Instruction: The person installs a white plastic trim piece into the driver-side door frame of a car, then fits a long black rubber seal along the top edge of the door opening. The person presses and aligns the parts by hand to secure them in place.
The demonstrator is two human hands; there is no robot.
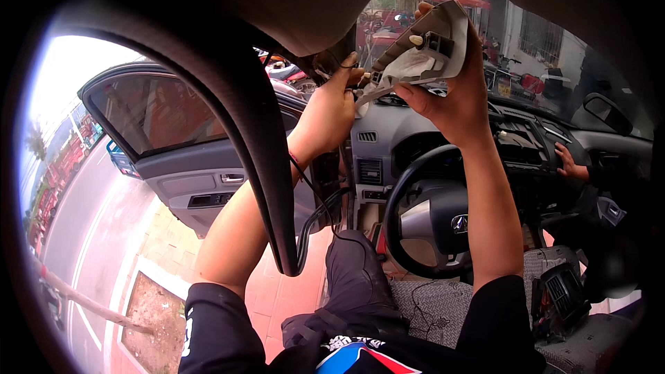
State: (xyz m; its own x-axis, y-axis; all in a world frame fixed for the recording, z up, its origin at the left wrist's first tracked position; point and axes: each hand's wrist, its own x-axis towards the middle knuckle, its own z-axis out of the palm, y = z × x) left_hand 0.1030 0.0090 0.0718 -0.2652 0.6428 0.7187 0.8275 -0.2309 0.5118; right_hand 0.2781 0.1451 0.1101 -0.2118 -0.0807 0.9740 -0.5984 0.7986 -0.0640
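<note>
My right hand grips a grey plastic pillar trim panel, holding it up by the windscreen with its hollow, clip-bearing inner side toward me. Its thumb presses the lower edge; other fingertips show over the top. My left hand is raised at the windscreen pillar, beside the panel's lower end. Its fingers are closed, apparently pinching a thin black cable that loops at the fingertips and hangs below the wrist. The back of the hand hides part of this grip.
A loose black rubber door seal dangles across my left forearm. Beyond it the car door stands open. The steering wheel is below my right arm. Another person's hand rests by the dashboard; a removed vent unit lies on the passenger side.
</note>
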